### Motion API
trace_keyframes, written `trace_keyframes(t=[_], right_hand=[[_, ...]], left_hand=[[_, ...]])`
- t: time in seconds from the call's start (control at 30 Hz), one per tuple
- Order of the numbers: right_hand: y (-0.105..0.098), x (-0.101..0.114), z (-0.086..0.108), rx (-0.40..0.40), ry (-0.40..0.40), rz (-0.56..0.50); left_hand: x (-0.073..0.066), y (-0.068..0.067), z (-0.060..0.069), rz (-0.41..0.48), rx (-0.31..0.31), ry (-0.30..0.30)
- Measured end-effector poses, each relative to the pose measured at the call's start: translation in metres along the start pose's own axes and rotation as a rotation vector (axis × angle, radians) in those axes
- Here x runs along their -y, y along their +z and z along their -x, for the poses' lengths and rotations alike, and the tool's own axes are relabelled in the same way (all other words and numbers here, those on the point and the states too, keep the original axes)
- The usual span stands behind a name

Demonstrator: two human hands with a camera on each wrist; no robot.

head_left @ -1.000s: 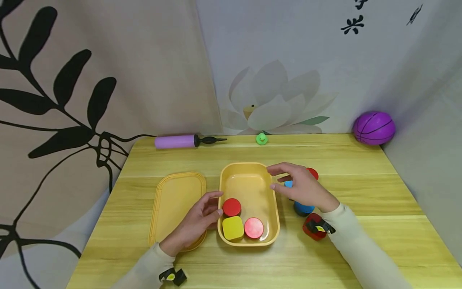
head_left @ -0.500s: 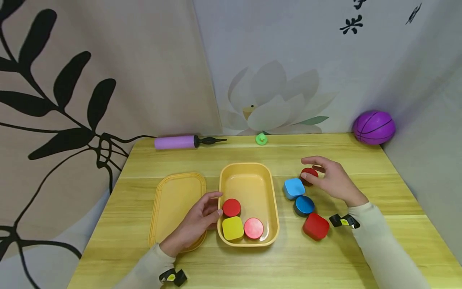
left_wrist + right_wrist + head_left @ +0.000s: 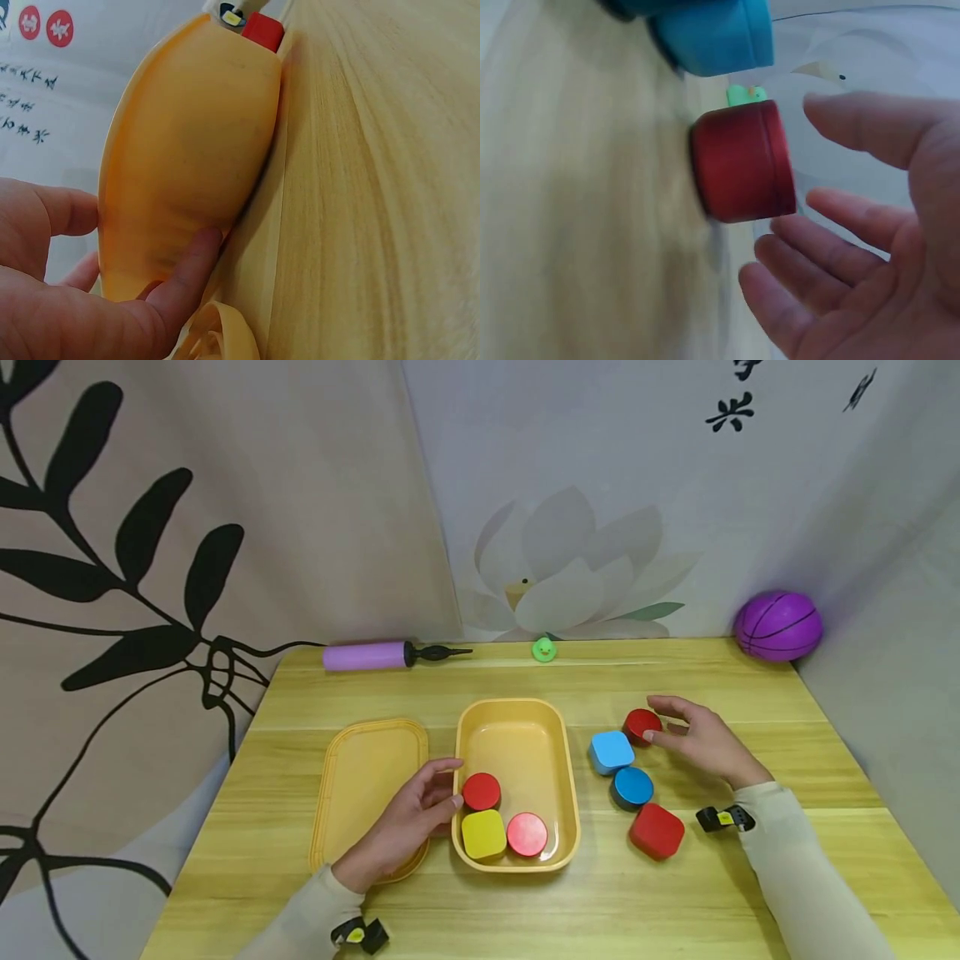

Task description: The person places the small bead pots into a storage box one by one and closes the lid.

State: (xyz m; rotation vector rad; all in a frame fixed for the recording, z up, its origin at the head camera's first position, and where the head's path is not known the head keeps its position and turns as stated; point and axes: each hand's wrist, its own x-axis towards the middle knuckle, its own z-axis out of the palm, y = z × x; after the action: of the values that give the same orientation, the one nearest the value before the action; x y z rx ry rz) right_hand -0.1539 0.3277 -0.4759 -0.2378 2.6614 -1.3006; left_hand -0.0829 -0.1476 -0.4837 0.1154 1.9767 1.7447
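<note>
A yellow container stands mid-table, holding a round red tin, a square yellow tin and a round pink tin. My left hand rests against its left wall; in the left wrist view the fingers touch the outer side. To the right, my right hand is beside another round red tin, fingers spread. The right wrist view shows that red tin between thumb and fingers, not gripped. Nearby are a square blue tin, a round blue tin and a square red tin.
A yellow lid lies left of the container, partly under the left hand. Along the back edge are a purple pump, a small green duck and a purple ball. A curtain-like backdrop rises behind the table.
My right hand has moved right, from the container's right rim to the round red tin, then slightly farther right. My left hand, the container and the tins stay where they were.
</note>
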Motion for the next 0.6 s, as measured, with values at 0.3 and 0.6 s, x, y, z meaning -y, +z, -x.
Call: trace_keyframes(t=[0.3,0.6], right_hand=[[0.004,-0.013,0.000,0.050,0.010,0.043],[0.004,-0.016,0.000,0.038,0.011,0.075]], left_hand=[[0.000,0.000,0.000,-0.020,-0.008,-0.002],[0.001,0.000,0.001,-0.018,-0.009,-0.008]])
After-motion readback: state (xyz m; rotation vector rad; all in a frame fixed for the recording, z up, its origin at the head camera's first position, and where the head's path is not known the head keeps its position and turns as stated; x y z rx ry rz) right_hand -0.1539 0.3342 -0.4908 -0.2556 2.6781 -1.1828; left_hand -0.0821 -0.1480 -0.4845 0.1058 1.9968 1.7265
